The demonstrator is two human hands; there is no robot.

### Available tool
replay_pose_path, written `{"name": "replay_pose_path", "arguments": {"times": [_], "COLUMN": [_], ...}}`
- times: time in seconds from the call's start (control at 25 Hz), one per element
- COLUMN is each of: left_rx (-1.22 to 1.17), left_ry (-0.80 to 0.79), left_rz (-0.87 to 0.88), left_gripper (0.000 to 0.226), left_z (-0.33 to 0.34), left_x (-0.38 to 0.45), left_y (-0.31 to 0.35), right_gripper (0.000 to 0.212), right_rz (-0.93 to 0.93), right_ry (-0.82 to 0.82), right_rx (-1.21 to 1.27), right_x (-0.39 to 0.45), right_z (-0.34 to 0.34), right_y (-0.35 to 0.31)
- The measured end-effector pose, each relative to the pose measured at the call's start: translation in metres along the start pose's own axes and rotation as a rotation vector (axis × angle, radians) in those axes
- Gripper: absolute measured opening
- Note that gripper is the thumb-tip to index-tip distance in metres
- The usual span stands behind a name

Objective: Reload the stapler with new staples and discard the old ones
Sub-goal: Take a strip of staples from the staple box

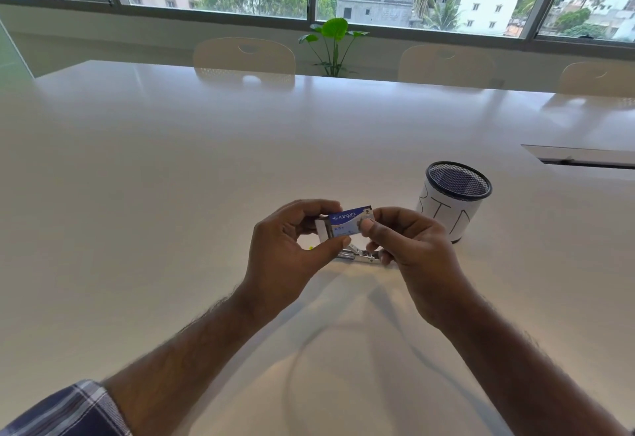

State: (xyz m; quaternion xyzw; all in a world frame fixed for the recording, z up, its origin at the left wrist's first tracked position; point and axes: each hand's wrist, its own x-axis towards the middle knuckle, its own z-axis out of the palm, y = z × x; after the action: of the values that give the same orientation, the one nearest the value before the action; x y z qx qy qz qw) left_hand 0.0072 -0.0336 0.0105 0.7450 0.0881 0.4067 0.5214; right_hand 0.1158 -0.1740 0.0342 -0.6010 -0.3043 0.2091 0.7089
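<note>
Two hands hold a small blue-and-white cardboard staple box (347,221) above the white surface (171,177). Left hand (285,257) grasps its left end, where a white inner tray sticks out; right hand (409,257) pinches its right end with curled fingers (369,227). Just beneath lies an opened metal stapler (359,255). Near the right hand stands a black mesh cup wrapped in white paper (450,202).

Left of my hands the glossy white table (137,177) lies open. To my right, the black mesh cup wrapped in white paper (450,202) stands near, blocking passage there.
</note>
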Motion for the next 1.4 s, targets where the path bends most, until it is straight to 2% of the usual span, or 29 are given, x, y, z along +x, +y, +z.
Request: {"name": "replay_pose_path", "arguments": {"times": [0.24, 0.4, 0.68, 0.92, 1.12, 1.24, 1.32, 1.4], "left_rx": [-0.369, -0.475, -0.465, -0.573, -0.606, -0.603, -0.585, -0.566], "left_ry": [-0.066, -0.157, -0.279, -0.392, -0.349, -0.328, -0.291, -0.239], "left_rz": [-0.164, -0.256, -0.327, -0.401, -0.452, -0.461, -0.451, -0.428], "left_gripper": [0.023, 0.032, 0.046, 0.071, 0.079, 0.082, 0.082, 0.076], "left_z": [-0.002, -0.001, 0.004, 0.010, 0.014, 0.016, 0.015, 0.013], "left_x": [0.002, 0.001, -0.004, -0.009, -0.012, -0.014, -0.013, -0.010], "left_y": [0.000, 0.001, 0.006, 0.008, 0.007, 0.006, 0.005, 0.005], "right_gripper": [0.008, 0.012, 0.008, 0.008, 0.012, 0.013, 0.019, 0.025], "right_rz": [0.004, 0.001, -0.020, -0.149, -0.222, -0.177, -0.193, -0.320], "right_ry": [0.092, 0.149, 0.177, 0.196, 0.155, 0.162, 0.168, 0.144], "right_rx": [-0.008, -0.030, -0.046, -0.152, -0.153, -0.191, -0.347, -0.607], "right_x": [0.004, 0.006, 0.006, 0.004, 0.004, 0.005, 0.003, -0.001], "right_z": [-0.002, -0.004, -0.003, -0.002, -0.001, -0.001, -0.003, -0.004], "right_y": [0.001, 0.000, 0.000, -0.002, -0.001, 0.001, 0.002, 0.002]}}
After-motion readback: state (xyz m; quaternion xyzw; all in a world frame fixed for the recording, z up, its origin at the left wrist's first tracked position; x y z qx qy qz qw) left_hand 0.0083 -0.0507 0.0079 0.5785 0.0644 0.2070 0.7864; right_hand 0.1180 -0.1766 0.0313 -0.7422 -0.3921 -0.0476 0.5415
